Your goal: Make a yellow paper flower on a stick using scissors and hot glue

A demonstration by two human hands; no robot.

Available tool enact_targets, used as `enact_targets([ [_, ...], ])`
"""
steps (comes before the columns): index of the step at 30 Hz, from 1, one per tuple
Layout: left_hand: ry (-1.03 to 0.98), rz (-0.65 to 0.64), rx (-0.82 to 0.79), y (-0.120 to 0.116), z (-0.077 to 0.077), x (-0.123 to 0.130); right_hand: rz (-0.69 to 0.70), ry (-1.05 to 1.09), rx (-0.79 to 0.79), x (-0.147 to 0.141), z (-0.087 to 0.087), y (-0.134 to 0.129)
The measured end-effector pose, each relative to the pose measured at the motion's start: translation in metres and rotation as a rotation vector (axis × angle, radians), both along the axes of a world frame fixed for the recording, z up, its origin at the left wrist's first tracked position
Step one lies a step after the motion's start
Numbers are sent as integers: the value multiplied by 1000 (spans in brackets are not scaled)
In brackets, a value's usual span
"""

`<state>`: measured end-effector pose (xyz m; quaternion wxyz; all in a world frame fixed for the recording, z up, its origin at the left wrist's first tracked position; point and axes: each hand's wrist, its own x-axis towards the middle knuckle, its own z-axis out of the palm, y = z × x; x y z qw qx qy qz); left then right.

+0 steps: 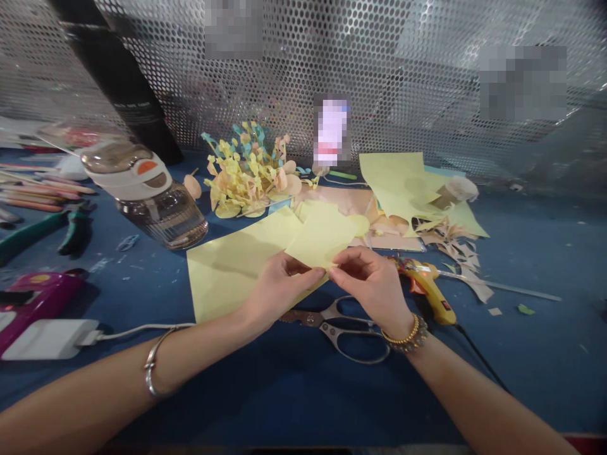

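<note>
Both hands pinch the near edge of a small piece of pale yellow paper (317, 234). My left hand (279, 284) has its thumb on the paper's near corner, with the other fingers tucked behind. Close beside it, my right hand (372, 284) grips the same corner between thumb and fingertips. A larger yellow sheet (227, 272) lies on the table under and left of the small piece. Below the hands rest metal scissors (327, 321), partly covered by my right hand. A rounded yellow paper shape (358, 226) shows just beyond the held piece.
Paper flowers (251, 174) stand behind the sheet, right of a water bottle (156, 196). A yellow glue gun (434, 294) with a cord lies to the right, near paper scraps (458, 246). Pliers (71, 227) and a white charger (52, 339) are at left. Perforated metal (284, 76) closes the back.
</note>
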<state>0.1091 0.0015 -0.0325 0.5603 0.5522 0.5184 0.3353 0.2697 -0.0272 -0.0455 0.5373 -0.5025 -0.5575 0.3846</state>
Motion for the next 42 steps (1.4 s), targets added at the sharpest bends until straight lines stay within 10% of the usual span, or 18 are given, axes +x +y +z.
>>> enact_targets([
  [42,-55,-72,26,-3,1,-1,4,24,-56,2,0,0],
])
